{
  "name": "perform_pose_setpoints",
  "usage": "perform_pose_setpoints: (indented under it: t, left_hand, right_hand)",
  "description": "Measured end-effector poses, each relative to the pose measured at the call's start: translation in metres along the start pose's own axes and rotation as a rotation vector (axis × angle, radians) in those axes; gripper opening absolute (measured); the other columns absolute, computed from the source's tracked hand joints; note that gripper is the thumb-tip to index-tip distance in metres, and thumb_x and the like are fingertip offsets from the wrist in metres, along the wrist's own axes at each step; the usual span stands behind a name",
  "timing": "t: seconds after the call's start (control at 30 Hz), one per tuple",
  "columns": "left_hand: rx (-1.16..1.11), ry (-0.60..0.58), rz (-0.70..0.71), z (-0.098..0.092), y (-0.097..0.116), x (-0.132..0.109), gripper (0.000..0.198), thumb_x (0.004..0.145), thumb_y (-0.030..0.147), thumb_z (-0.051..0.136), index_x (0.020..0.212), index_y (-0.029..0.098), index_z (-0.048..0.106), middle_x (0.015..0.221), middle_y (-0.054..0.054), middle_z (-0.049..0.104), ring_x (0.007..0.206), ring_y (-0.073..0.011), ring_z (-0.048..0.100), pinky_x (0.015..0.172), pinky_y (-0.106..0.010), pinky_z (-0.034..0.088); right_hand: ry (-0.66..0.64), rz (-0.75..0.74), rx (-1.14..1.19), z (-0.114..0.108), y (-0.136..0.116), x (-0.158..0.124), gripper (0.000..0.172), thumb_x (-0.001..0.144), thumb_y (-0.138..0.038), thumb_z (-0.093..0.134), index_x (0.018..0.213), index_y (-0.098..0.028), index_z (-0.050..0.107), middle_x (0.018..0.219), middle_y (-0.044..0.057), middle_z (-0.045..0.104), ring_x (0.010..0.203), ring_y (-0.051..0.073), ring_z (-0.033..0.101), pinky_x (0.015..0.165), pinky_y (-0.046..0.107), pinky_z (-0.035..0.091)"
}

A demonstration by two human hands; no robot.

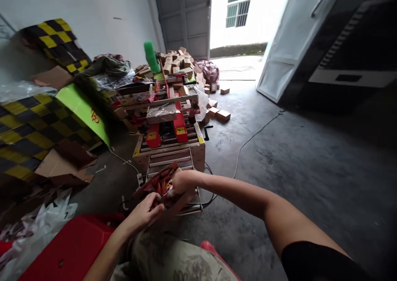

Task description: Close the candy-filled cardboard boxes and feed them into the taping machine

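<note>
An open cardboard box (178, 205) stands at the near end of the roller conveyor (169, 162), just in front of my knees. Small red and orange wrapped packets (163, 186) fill part of it. My left hand (149, 211) is curled at the box's near left edge, its thumb and fingers closed on the rim. From the right, my right hand (183, 182) reaches down into the box with bent fingers. A whitish, purplish scrap shows by its fingertips, but what they grip is hidden.
A carton-sealing machine (166, 126) with red plates stands beyond the box, a hand crank (208, 131) jutting right. Small cartons (178, 62) are heaped behind it. Yellow-and-black taped stacks (27, 124) line the left. A red bin (71, 244) stands near my left arm; a cable (245, 142) crosses the floor.
</note>
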State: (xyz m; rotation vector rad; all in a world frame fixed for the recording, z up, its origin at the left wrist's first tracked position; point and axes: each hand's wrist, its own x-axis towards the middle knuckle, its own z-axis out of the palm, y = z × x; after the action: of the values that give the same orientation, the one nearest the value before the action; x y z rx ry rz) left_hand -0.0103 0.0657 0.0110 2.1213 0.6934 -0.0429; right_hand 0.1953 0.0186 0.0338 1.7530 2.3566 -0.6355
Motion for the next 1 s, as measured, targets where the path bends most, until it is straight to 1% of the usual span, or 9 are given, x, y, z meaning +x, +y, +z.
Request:
perform_pose_setpoints:
  t: [0.1, 0.2, 0.3, 0.43, 0.6, 0.67, 0.77, 0.87, 1.0]
  left_hand:
    - [-0.057, -0.028, -0.049, -0.001, -0.003, -0.005, 0.061, 0.060, 0.054, 0.068, 0.105, 0.016, 0.054, 0.088, -0.004, 0.057, 0.071, -0.0167, 0.051, 0.065, -0.027, 0.044]
    - [-0.071, -0.017, -0.126, 0.000, -0.005, -0.006, 0.060, 0.060, 0.054, 0.068, 0.104, 0.015, 0.056, 0.082, -0.004, 0.057, 0.068, -0.0168, 0.052, 0.063, -0.028, 0.045]
    - [-0.117, -0.019, -0.187, -0.002, -0.005, -0.004, 0.059, 0.063, 0.058, 0.064, 0.105, 0.017, 0.057, 0.087, -0.005, 0.062, 0.075, -0.0209, 0.057, 0.069, -0.031, 0.048]
    - [-0.107, 0.053, -0.241, -0.008, 0.001, 0.004, 0.054, 0.059, 0.063, 0.064, 0.093, 0.021, 0.065, 0.093, -0.005, 0.068, 0.095, -0.0281, 0.060, 0.083, -0.033, 0.049]
    - [-0.022, 0.093, -0.410, -0.007, 0.009, 0.022, 0.058, 0.043, 0.072, 0.066, 0.067, 0.019, 0.065, 0.074, -0.005, 0.068, 0.085, -0.0308, 0.063, 0.074, -0.035, 0.053]
    - [-0.001, 0.095, -0.463, -0.006, 0.009, 0.027, 0.058, 0.040, 0.073, 0.066, 0.060, 0.019, 0.062, 0.067, -0.004, 0.066, 0.079, -0.0301, 0.063, 0.070, -0.034, 0.053]
    - [0.042, 0.159, -0.508, -0.009, 0.009, 0.034, 0.054, 0.036, 0.067, 0.070, 0.059, 0.019, 0.061, 0.065, -0.004, 0.066, 0.077, -0.0299, 0.063, 0.068, -0.034, 0.053]
    - [0.167, 0.223, -0.559, -0.015, 0.009, 0.040, 0.048, 0.032, 0.059, 0.072, 0.058, 0.021, 0.059, 0.061, -0.003, 0.065, 0.075, -0.0311, 0.063, 0.064, -0.034, 0.052]
    - [0.293, 0.205, -0.522, -0.018, 0.005, 0.042, 0.037, 0.043, 0.053, 0.065, 0.059, 0.022, 0.054, 0.058, -0.002, 0.063, 0.070, -0.0279, 0.062, 0.060, -0.032, 0.050]
  right_hand:
    - [-0.152, -0.015, 0.155, -0.003, 0.009, 0.007, 0.042, 0.071, -0.056, 0.062, 0.069, -0.014, 0.071, 0.061, 0.005, 0.065, 0.070, 0.022, 0.062, 0.068, 0.030, 0.047]
    - [-0.227, -0.050, 0.244, -0.002, 0.017, 0.010, 0.038, 0.066, -0.050, 0.069, 0.058, -0.014, 0.067, 0.055, 0.004, 0.062, 0.067, 0.021, 0.062, 0.067, 0.030, 0.047]
    - [-0.084, -0.108, 0.324, 0.004, 0.020, 0.010, 0.033, 0.067, -0.047, 0.069, 0.056, -0.017, 0.065, 0.056, 0.002, 0.062, 0.067, 0.019, 0.062, 0.067, 0.028, 0.048]
    - [0.232, -0.147, 0.297, 0.020, 0.019, 0.008, 0.025, 0.069, -0.042, 0.067, 0.057, -0.020, 0.065, 0.060, 0.002, 0.065, 0.067, 0.021, 0.063, 0.066, 0.031, 0.048]
    - [0.522, -0.039, 0.276, 0.035, 0.014, -0.008, 0.012, 0.075, -0.026, 0.060, 0.076, -0.015, 0.065, 0.079, 0.007, 0.067, 0.073, 0.022, 0.062, 0.070, 0.036, 0.048]
    - [0.679, 0.054, 0.283, 0.038, 0.009, -0.013, 0.015, 0.079, -0.023, 0.057, 0.088, -0.012, 0.062, 0.086, 0.009, 0.064, 0.076, 0.022, 0.061, 0.071, 0.036, 0.048]
    - [0.892, 0.140, 0.238, 0.043, 0.000, -0.013, 0.017, 0.086, -0.023, 0.048, 0.096, -0.013, 0.057, 0.091, 0.010, 0.060, 0.084, 0.023, 0.059, 0.087, 0.046, 0.041]
    - [0.973, -0.042, 0.157, 0.052, -0.009, -0.004, 0.020, 0.091, -0.023, 0.040, 0.095, -0.017, 0.059, 0.098, 0.008, 0.060, 0.090, 0.022, 0.057, 0.097, 0.048, 0.032]
    - [0.848, -0.220, 0.260, 0.065, -0.012, 0.007, 0.025, 0.090, -0.019, 0.040, 0.086, -0.016, 0.064, 0.101, 0.007, 0.063, 0.091, 0.021, 0.058, 0.080, 0.033, 0.044]
